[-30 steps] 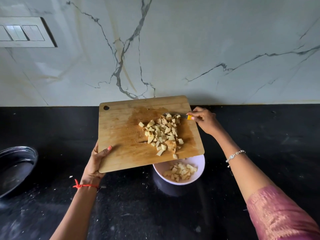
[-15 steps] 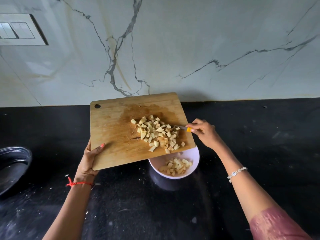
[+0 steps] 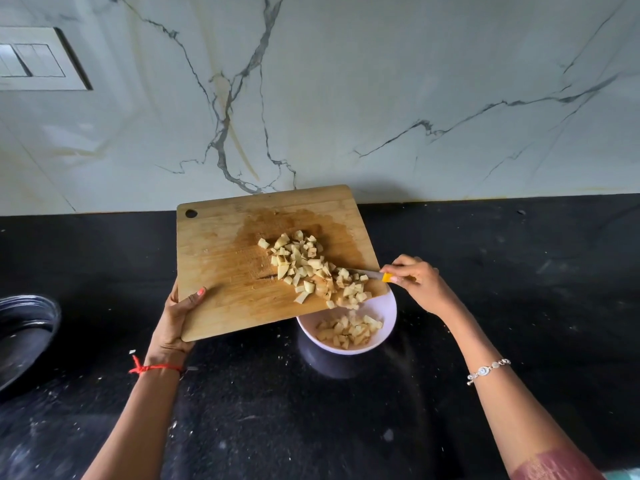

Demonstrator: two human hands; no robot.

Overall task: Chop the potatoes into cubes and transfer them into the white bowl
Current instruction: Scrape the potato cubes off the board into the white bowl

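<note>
our left hand [image 3: 175,322] grips the near left corner of the cutting board [image 3: 221,258], thumb pressed on top and the fingers hidden beneath, holding it tilted above the counter [image 3: 311,427]. our right hand [image 3: 417,282] pinches the orange handle of the knife [image 3: 362,271], whose blade reaches in over the board's right edge. over the last second we have drawn that blade from the far side of the potato cubes [image 3: 306,266] down toward the near right corner, and the pile has slid with it. its front now crowds that corner, and a few pieces are tipping off the edge into the white bowl [image 3: 390,315] just below, which stands on the counter with a layer of cubes already inside. so the chopping looks done and the transfer is partway through. we judge that much of the pile remains on the board behind the blade and will need further sweeps. a dark pan [image 3: 24,336] sits at the counter's left edge.
</note>
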